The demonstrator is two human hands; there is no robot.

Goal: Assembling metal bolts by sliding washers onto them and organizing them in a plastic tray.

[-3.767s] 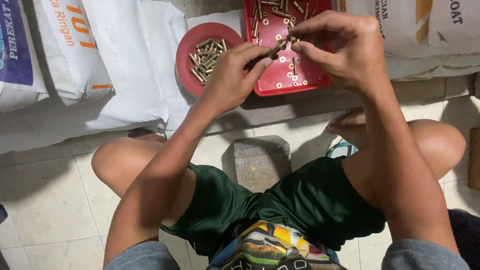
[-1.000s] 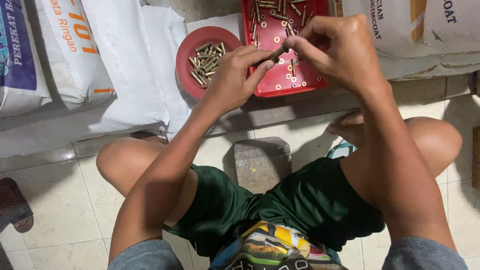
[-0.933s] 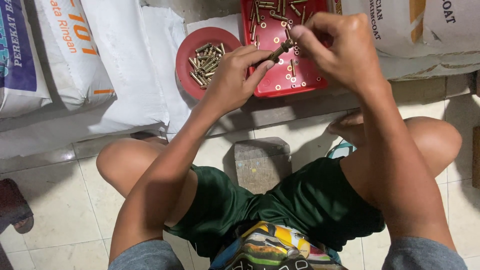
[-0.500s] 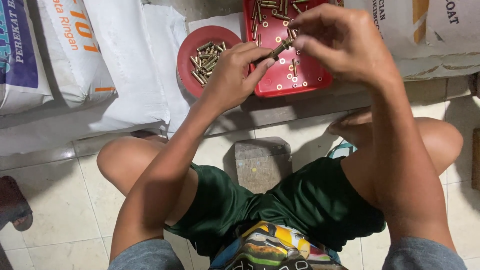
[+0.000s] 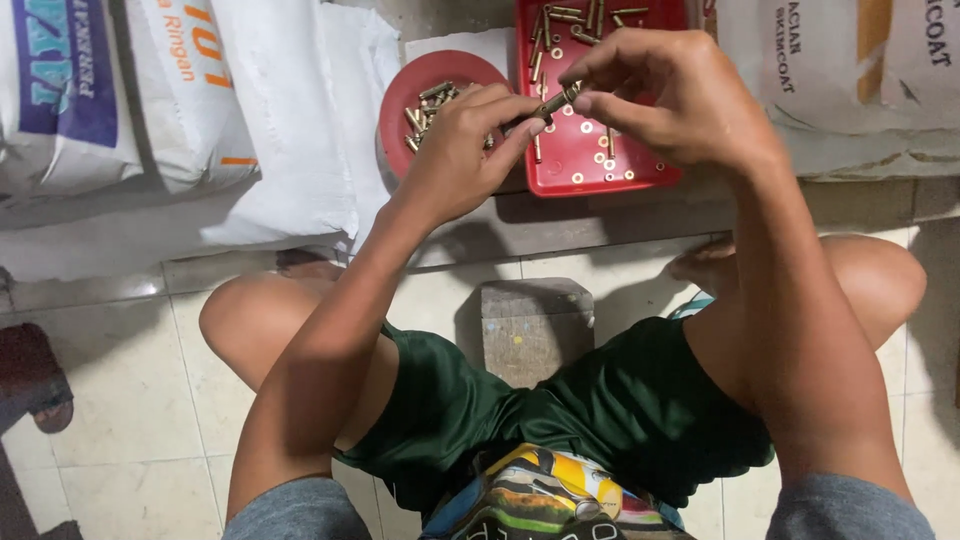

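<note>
Since half a second ago, both my hands have barely shifted, holding above the square red tray (image 5: 600, 175). My left hand (image 5: 462, 150) and right hand (image 5: 672, 95) pinch the two ends of a small brass bolt (image 5: 556, 100) between fingertips, over that tray's near-left part. Left of the tray sits a round red dish (image 5: 420, 80) of brass pieces; white sacks (image 5: 250, 120) lie further left.

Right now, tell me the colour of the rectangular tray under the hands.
Red rectangular tray, clearest in the head view.

red tray (image 5: 560, 170), brass bolts (image 5: 430, 105), green shorts (image 5: 620, 400)
</note>
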